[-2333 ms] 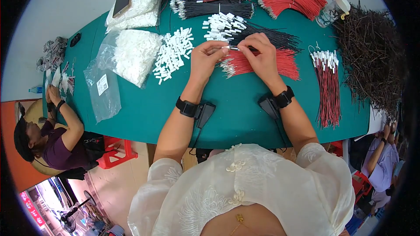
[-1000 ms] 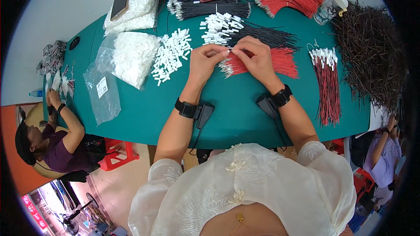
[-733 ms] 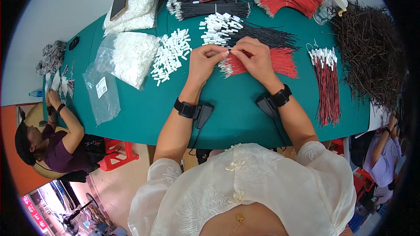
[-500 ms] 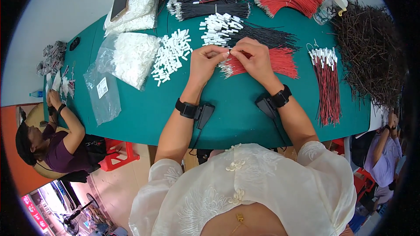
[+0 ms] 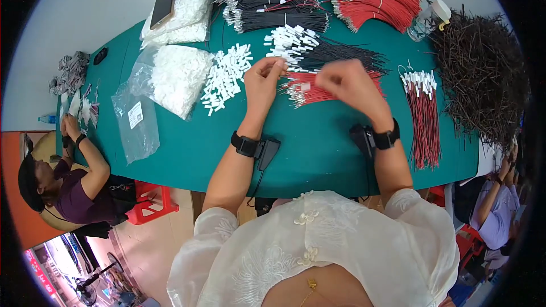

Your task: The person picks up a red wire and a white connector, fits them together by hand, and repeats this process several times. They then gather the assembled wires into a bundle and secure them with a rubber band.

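From the head view I take the bundle of red wires (image 5: pixel 311 87) on the green table (image 5: pixel 318 153) as my landmark. My left hand (image 5: pixel 263 81) sits at the bundle's left end, fingers curled in and pinched at the tips; it seems to grip a small white connector or a wire end, but the piece is too small for me to be sure. My right hand (image 5: pixel 348 82) hovers over the bundle's right part, closed into a loose fist with the thumb tucked; I cannot tell what it holds, if anything.

Just behind the bundle lie black wires with white connectors (image 5: pixel 318 50). To its left, loose white connectors (image 5: pixel 226 74) are scattered, and further left lies a clear bag of white parts (image 5: pixel 173 77). To the bundle's right, well apart, lies a bunch of red-and-black wires with white ends (image 5: pixel 424 119), and beyond that a heap of dark wires (image 5: pixel 483 79). Far left of the bundle, another person's hands (image 5: pixel 69 131) work at the table's end.
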Action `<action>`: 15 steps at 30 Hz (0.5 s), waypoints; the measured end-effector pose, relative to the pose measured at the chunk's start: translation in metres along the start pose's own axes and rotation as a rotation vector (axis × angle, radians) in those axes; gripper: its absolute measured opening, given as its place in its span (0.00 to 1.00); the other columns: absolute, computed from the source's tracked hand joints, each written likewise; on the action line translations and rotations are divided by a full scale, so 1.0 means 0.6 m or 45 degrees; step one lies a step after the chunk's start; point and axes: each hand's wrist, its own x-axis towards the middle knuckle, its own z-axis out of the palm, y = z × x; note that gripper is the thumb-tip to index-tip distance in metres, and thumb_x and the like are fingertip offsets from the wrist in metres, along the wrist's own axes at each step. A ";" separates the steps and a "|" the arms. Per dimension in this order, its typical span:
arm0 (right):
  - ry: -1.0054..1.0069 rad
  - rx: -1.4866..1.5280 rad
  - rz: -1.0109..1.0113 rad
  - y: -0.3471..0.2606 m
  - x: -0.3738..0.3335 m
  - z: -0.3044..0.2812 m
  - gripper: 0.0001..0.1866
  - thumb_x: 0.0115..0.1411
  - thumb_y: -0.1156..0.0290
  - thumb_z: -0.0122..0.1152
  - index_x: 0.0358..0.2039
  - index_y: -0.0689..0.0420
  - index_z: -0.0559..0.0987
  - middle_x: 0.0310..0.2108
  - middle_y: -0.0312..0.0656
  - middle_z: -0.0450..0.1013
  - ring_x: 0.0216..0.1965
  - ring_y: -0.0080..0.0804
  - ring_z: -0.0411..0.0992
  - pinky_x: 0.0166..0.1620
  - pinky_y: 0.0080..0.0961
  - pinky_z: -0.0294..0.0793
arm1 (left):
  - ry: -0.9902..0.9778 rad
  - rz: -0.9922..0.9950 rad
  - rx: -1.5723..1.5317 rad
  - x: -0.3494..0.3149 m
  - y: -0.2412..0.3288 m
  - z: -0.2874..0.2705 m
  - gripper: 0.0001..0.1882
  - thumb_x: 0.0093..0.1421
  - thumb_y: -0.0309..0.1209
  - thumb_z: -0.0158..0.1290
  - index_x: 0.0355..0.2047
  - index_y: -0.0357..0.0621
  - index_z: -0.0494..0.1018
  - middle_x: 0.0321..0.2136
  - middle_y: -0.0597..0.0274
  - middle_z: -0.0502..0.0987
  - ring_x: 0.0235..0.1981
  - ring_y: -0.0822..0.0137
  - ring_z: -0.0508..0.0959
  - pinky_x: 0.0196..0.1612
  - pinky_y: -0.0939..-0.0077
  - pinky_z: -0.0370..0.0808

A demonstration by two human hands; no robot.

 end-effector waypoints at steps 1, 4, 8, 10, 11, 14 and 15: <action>-0.323 0.029 0.106 -0.025 -0.006 -0.009 0.03 0.55 0.77 0.62 0.30 0.63 0.80 0.27 0.42 0.76 0.27 0.30 0.75 0.29 0.25 0.72 | 0.024 0.030 0.091 -0.001 -0.004 -0.003 0.07 0.61 0.26 0.56 0.37 0.34 0.78 0.31 0.62 0.80 0.30 0.75 0.77 0.33 0.82 0.74; -0.458 -0.001 0.086 -0.016 -0.015 -0.002 0.04 0.54 0.77 0.62 0.30 0.63 0.79 0.27 0.42 0.76 0.27 0.33 0.74 0.30 0.27 0.72 | 0.049 0.092 0.263 -0.003 -0.009 0.002 0.07 0.59 0.25 0.57 0.37 0.36 0.78 0.30 0.62 0.80 0.28 0.75 0.76 0.31 0.82 0.72; -0.041 -0.156 -0.185 0.040 -0.012 0.035 0.05 0.52 0.76 0.64 0.29 0.62 0.80 0.26 0.42 0.75 0.28 0.38 0.72 0.32 0.31 0.71 | -0.041 0.423 0.797 -0.001 -0.013 -0.002 0.08 0.55 0.23 0.59 0.37 0.40 0.79 0.27 0.62 0.77 0.24 0.72 0.73 0.28 0.78 0.70; 0.088 -0.270 -0.176 0.057 -0.014 0.043 0.06 0.50 0.75 0.66 0.29 0.61 0.80 0.27 0.41 0.74 0.30 0.40 0.71 0.34 0.33 0.71 | -0.048 0.477 0.852 -0.002 -0.007 0.010 0.09 0.52 0.22 0.60 0.36 0.41 0.79 0.26 0.61 0.74 0.24 0.70 0.72 0.27 0.76 0.69; 0.095 -0.269 -0.174 0.060 -0.015 0.049 0.06 0.50 0.75 0.66 0.29 0.61 0.80 0.27 0.41 0.74 0.30 0.40 0.71 0.34 0.33 0.71 | -0.051 0.504 0.879 -0.001 -0.006 0.013 0.10 0.50 0.22 0.60 0.35 0.42 0.79 0.26 0.60 0.73 0.23 0.68 0.71 0.27 0.74 0.69; 0.121 -0.273 -0.236 0.051 -0.008 0.075 0.07 0.48 0.75 0.67 0.28 0.61 0.80 0.29 0.41 0.72 0.32 0.39 0.69 0.36 0.33 0.70 | -0.057 0.499 0.903 0.001 -0.009 0.009 0.10 0.50 0.22 0.60 0.34 0.41 0.79 0.26 0.59 0.72 0.23 0.67 0.71 0.27 0.73 0.69; 0.119 -0.271 -0.234 0.054 -0.009 0.079 0.07 0.48 0.75 0.67 0.28 0.61 0.80 0.29 0.41 0.72 0.32 0.39 0.69 0.36 0.33 0.70 | -0.061 0.499 0.913 0.001 -0.010 0.008 0.09 0.50 0.22 0.60 0.34 0.41 0.78 0.27 0.59 0.72 0.23 0.66 0.71 0.27 0.73 0.69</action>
